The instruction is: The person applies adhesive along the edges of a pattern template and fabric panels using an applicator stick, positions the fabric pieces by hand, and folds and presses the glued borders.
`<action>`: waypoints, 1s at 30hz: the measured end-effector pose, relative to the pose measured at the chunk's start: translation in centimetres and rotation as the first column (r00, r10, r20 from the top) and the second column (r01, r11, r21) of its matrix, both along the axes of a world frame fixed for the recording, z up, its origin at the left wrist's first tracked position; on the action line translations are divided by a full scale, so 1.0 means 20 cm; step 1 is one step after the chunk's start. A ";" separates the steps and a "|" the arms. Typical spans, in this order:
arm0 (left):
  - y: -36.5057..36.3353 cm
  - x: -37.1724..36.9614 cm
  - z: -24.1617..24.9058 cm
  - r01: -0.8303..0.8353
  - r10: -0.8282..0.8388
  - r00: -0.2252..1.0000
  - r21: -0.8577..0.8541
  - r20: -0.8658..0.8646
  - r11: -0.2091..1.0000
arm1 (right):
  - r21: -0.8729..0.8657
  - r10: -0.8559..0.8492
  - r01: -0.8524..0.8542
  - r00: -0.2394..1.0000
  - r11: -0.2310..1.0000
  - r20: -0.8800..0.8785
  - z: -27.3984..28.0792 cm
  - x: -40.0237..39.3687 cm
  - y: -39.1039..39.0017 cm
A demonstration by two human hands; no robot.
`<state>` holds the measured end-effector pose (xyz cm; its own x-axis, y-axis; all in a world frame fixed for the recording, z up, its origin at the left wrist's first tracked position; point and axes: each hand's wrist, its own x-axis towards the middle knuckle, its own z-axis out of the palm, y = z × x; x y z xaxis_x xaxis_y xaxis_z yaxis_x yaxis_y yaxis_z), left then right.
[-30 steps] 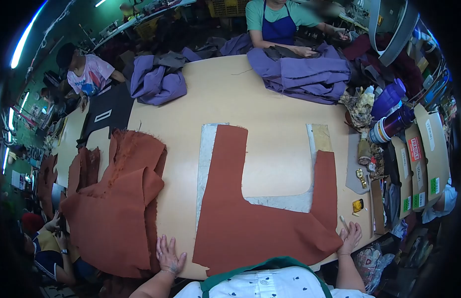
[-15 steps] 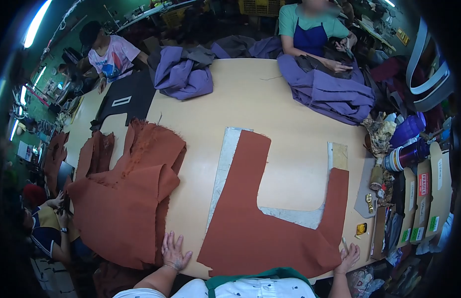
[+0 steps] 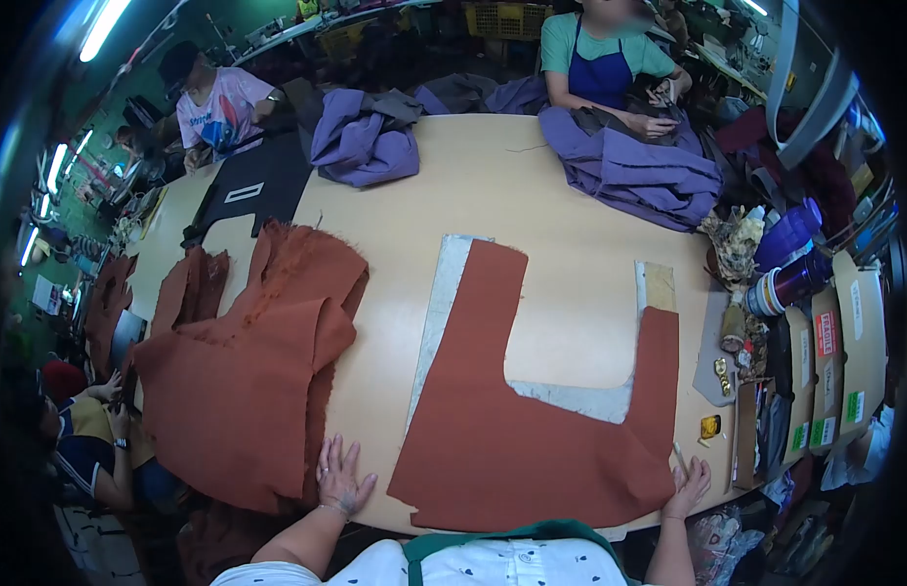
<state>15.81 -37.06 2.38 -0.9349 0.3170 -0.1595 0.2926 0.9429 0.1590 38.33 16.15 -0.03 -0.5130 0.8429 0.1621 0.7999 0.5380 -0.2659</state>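
Note:
A rust-brown fabric piece (image 3: 541,459) lies flat in front of me, over a grey-white pattern board (image 3: 580,398) whose edges show along its left side and inner curve. My left hand (image 3: 340,481) rests on the table with fingers spread, between this piece and a heap of rust-brown fabric (image 3: 229,391). At the piece's lower right corner, my right hand (image 3: 688,488) touches the fabric edge, its fingers curled around a thin pale stick (image 3: 679,455).
Purple fabric (image 3: 366,142) and a black piece (image 3: 253,186) lie at the far left. A co-worker (image 3: 605,73) handles more purple fabric (image 3: 634,171) across the table (image 3: 473,186). Cups (image 3: 766,293), a yellow item (image 3: 710,427) and boxes (image 3: 859,342) line the right side.
The view has shifted a little, so the fabric and table sit slightly higher in it. Both my hands keep about the same places. The co-worker's hands across the table have moved slightly.

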 end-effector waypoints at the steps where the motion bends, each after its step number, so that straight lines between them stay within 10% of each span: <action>1: 0.00 0.01 0.01 0.000 0.001 1.000 0.012 -0.013 1.000 | -0.018 0.002 -0.002 1.000 1.000 -0.019 0.01 0.00 -0.01; 7: -0.01 0.02 -0.02 -0.032 0.046 0.996 0.169 -0.081 0.985 | -0.189 0.031 -0.129 0.894 0.974 -0.447 -0.20 0.11 0.12; 12: -0.02 0.07 -0.02 -0.068 0.086 0.990 0.162 -0.109 0.984 | 0.069 0.172 -0.161 0.962 0.985 -0.212 -0.18 0.11 0.13; 30: -0.02 0.09 -0.09 -0.081 0.097 0.983 0.108 -0.155 0.991 | 0.211 0.311 -0.270 0.931 0.939 -0.193 -0.20 0.15 0.14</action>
